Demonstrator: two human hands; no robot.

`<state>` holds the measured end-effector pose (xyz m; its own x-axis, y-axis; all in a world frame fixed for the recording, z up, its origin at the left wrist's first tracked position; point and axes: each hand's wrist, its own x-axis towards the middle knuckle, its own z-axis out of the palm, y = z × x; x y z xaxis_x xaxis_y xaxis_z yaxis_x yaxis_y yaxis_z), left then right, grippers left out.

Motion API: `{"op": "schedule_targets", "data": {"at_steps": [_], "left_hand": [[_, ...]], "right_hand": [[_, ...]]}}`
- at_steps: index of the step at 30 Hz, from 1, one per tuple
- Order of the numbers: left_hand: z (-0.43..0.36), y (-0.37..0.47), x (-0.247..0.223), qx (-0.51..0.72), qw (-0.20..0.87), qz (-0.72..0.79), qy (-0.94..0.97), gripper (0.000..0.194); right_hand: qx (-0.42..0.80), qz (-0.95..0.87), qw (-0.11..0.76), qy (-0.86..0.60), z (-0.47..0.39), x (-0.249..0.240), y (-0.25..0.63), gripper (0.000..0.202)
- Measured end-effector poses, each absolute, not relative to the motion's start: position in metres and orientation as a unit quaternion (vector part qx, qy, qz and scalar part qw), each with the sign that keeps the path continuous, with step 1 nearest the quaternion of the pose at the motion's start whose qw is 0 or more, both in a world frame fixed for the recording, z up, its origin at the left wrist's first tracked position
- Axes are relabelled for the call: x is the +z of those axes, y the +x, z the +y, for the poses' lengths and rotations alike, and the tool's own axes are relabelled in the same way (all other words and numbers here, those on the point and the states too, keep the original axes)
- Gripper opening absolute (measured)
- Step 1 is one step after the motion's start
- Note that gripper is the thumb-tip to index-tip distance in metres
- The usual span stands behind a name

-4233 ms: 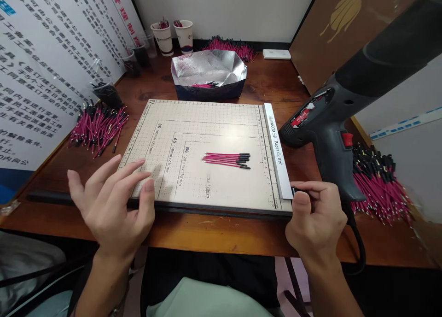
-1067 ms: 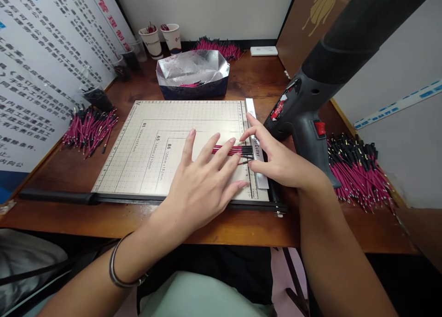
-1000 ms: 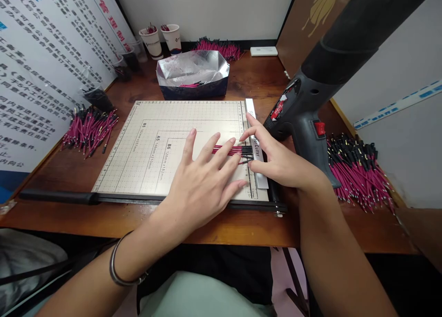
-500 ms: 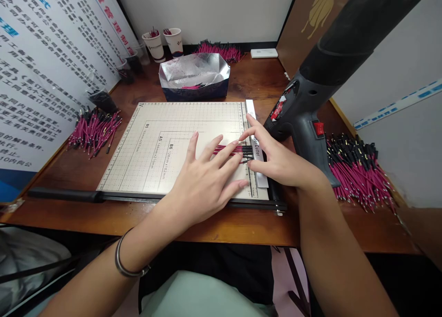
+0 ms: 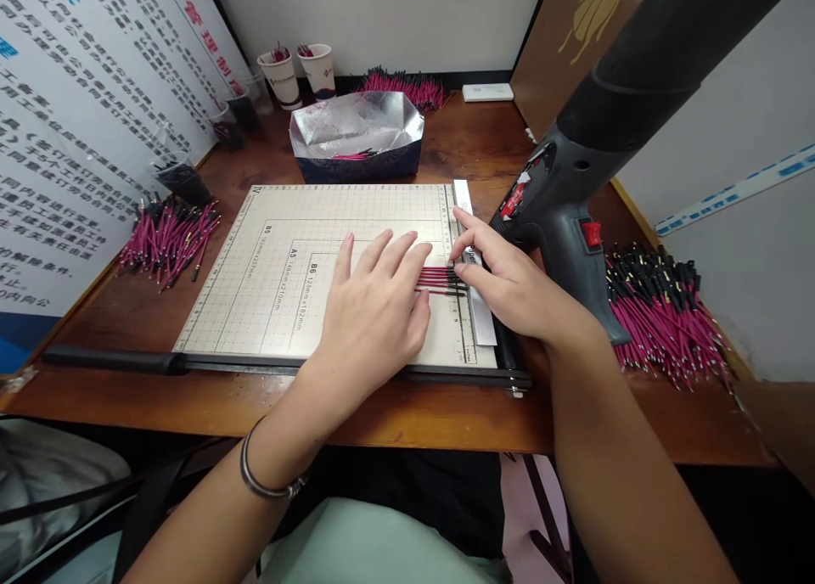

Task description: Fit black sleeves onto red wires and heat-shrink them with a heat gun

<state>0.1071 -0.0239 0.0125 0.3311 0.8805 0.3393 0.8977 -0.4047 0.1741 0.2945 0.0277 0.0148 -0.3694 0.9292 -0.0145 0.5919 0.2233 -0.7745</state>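
Note:
Several thin dark-red wires with black ends (image 5: pixel 439 278) lie side by side on the cream gridded board of a paper cutter (image 5: pixel 235 270), their black ends toward the white edge strip (image 5: pixel 482 319). My left hand (image 5: pixel 373 300) rests flat over the wires, fingers stretched out, hiding their other ends. With thumb and index finger close together, my right hand (image 5: pixel 509 291) pinches at the black ends beside the strip. The cutter's black-handled arm (image 5: pixel 115 360) runs down along the board's near edge.
A black power tool with a red trigger (image 5: pixel 570 176) stands close at the right. Wire piles lie at the right (image 5: pixel 662 321), left (image 5: pixel 169 240) and back (image 5: pixel 407 87). Behind the board sit a foil-lined box (image 5: pixel 356 166) and paper cups (image 5: pixel 318 73).
My left hand has shifted slightly left and its fingers have drawn closer together, baring more of the wires. My right thumb has moved up toward the index finger at the black ends.

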Motion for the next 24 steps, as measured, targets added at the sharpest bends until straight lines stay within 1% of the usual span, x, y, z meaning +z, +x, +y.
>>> {"op": "schedule_targets", "data": {"at_steps": [2, 7, 12, 13, 16, 18, 21, 24], "left_hand": [[-0.026, 0.106, 0.012, -0.188, 0.018, -0.552, -0.812, 0.043], [-0.041, 0.104, 0.012, -0.151, 0.016, -0.514, -0.844, 0.054], [-0.044, 0.106, 0.012, -0.132, 0.011, -0.498, -0.857, 0.058], [-0.044, 0.107, 0.013, -0.13, 0.012, -0.495, -0.859, 0.058], [-0.046, 0.107, 0.014, -0.126, 0.015, -0.482, -0.867, 0.058], [-0.048, 0.108, 0.013, -0.124, 0.02, -0.476, -0.87, 0.059], [-0.052, 0.109, 0.01, -0.126, 0.029, -0.47, -0.873, 0.058], [-0.053, 0.11, 0.007, -0.129, 0.03, -0.467, -0.874, 0.058]], "right_hand": [[0.344, -0.749, 0.234, -0.516, 0.028, 0.015, 0.293, 0.003], [0.324, -0.758, 0.225, -0.519, 0.027, 0.017, 0.29, 0.005], [0.348, -0.754, 0.214, -0.515, 0.026, 0.018, 0.293, 0.002], [0.361, -0.755, 0.211, -0.506, 0.026, 0.018, 0.295, 0.005], [0.384, -0.763, 0.195, -0.482, 0.025, 0.019, 0.297, 0.026], [0.381, -0.767, 0.18, -0.484, 0.024, 0.02, 0.297, 0.037], [0.379, -0.764, 0.172, -0.493, 0.023, 0.02, 0.297, 0.039], [0.383, -0.762, 0.186, -0.488, 0.024, 0.018, 0.297, 0.034]]}}
